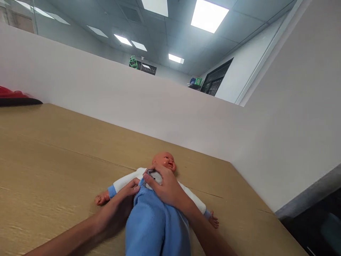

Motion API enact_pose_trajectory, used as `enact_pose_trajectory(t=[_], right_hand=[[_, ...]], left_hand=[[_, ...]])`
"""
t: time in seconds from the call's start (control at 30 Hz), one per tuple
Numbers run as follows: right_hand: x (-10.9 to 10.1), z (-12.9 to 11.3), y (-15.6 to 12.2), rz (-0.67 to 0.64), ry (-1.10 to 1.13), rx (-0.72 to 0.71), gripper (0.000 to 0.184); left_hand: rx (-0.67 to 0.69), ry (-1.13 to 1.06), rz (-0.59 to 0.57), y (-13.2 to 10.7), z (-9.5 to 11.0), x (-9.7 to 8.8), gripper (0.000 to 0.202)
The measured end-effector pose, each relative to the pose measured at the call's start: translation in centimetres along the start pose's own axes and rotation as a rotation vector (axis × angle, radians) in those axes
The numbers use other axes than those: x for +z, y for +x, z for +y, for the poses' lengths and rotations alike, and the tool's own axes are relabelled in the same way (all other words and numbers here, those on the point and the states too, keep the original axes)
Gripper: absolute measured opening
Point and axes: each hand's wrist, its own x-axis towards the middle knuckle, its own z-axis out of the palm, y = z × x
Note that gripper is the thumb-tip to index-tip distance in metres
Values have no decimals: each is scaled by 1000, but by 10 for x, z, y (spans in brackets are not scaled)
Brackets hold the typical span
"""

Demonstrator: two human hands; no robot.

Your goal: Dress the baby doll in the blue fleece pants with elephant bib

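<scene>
A baby doll (163,158) lies on its back with its arms spread, its head pointing away from me. It wears a white top (128,179) with blue cuffs and soft blue doll trousers (151,220). On the chest, my right hand (167,186) has its thumb and fingers closed around cloth beside a grey patch (156,176) with dark trim. My left hand (126,195) is at the doll's waist on the left, thumb and fingertips pinching the edge of the blue cloth. The doll's feet are out of view below.
The doll rests on a light wooden table (66,160) with visible seams. A white partition (133,99) rises along the far and right sides. Something red and black (16,97) lies at the far left corner. A dark area (317,227) shows beyond the table at lower right.
</scene>
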Motion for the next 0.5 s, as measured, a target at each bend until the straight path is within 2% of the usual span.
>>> enact_pose_trajectory(t=[0.1, 0.23, 0.33, 0.4, 0.5], right_hand=[[-2, 6, -9, -71, 24, -3, 23], [-5, 13, -17, -120, 61, 16, 28], [-6, 18, -21, -141, 99, 41, 31], [-7, 20, -23, -171, 109, 51, 37], [-9, 19, -23, -228, 106, 64, 46]], left_hand=[[-44, -30, 2, 2, 4, -2, 23], [-94, 104, 84, 6, 9, -20, 28], [-90, 431, 147, 6, 21, -29, 38], [-33, 713, 92, 4, 33, -30, 38], [156, 1157, 23, 2, 48, -35, 35]])
